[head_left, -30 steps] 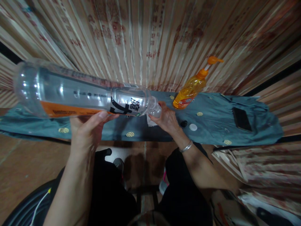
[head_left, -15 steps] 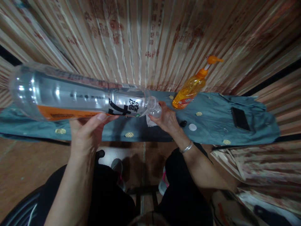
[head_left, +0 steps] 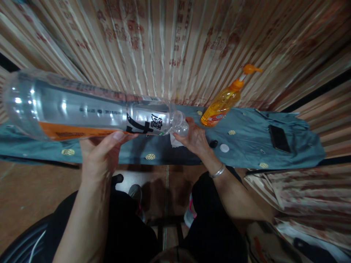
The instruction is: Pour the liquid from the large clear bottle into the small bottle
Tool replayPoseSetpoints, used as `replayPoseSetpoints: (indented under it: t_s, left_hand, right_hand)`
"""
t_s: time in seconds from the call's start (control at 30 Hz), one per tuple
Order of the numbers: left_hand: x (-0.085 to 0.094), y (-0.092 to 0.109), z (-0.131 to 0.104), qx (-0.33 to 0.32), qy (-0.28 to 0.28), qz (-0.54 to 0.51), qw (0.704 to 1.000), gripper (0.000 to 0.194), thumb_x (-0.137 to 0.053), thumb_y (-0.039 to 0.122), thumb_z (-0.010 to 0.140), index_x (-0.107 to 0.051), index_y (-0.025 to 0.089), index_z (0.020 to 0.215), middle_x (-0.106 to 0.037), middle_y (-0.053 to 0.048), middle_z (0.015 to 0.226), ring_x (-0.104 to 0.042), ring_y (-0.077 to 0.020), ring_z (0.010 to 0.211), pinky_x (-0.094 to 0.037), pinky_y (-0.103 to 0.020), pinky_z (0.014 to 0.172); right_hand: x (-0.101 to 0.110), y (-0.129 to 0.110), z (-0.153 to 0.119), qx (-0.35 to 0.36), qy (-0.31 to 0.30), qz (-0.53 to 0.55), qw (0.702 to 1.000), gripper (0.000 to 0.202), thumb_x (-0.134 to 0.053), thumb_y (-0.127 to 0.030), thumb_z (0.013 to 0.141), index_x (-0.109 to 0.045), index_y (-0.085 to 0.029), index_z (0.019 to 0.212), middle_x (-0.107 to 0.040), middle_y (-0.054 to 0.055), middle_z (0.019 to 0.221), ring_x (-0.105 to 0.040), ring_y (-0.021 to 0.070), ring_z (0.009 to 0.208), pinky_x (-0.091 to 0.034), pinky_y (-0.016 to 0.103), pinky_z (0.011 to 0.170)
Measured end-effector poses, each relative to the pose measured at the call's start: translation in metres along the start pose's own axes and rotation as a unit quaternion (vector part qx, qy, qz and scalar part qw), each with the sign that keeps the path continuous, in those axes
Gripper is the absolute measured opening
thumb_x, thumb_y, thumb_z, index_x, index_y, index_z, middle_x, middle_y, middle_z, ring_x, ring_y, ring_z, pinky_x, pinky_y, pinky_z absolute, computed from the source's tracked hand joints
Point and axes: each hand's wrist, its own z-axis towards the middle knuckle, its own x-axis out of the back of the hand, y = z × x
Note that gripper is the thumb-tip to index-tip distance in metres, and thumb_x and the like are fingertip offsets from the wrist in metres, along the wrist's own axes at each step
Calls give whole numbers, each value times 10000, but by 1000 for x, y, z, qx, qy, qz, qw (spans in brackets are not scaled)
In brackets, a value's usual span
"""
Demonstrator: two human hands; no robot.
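Note:
My left hand (head_left: 102,151) is closed around the underside of a large clear plastic bottle (head_left: 90,109) with a silver and orange label. The bottle lies almost level, its base at the left and its neck pointing right. At the neck, the fingers of my right hand (head_left: 195,138) grip a small clear plastic bottle (head_left: 181,126). The two mouths meet or nearly meet; I cannot tell which. Any liquid passing between them is not visible. Below the small bottle is a piece of white tissue (head_left: 176,141), partly hidden.
A blue-green cloth (head_left: 246,135) covers the narrow table. An orange pump bottle (head_left: 221,106) stands behind my right hand. A black cap (head_left: 213,144), a white cap (head_left: 224,148) and a dark phone (head_left: 279,138) lie to the right. A patterned curtain (head_left: 170,47) hangs behind.
The base end of the large bottle has shifted slightly left and up in the view. Both hands keep their grips in nearly the same place.

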Motion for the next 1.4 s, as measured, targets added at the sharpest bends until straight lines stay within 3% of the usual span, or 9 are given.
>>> replayPoseSetpoints:
  t_s: [0.5, 1.4]
  left_hand:
    - [-5, 5, 0, -8, 7, 1, 1000, 423, -836, 142, 494, -682, 321, 845, -700, 57, 717, -708, -171, 675, -692, -320, 594]
    - [-8, 9, 2, -28, -9, 11, 1000, 526, -828, 128, 488, -679, 340, 945, -654, 78, 675, -690, -167, 635, -685, -328, 580]
  right_hand:
    - [-3, 1, 0, 3, 4, -7, 1000, 551, -731, -504, 876, -542, -159, 1260, -786, 162, 1083, -773, 327, 956, -606, 397, 808]
    - [-5, 2, 1, 17, 7, -4, 1000, 557, -731, -495, 872, -532, -158, 1269, -780, 161, 1094, -769, 327, 977, -610, 413, 838]
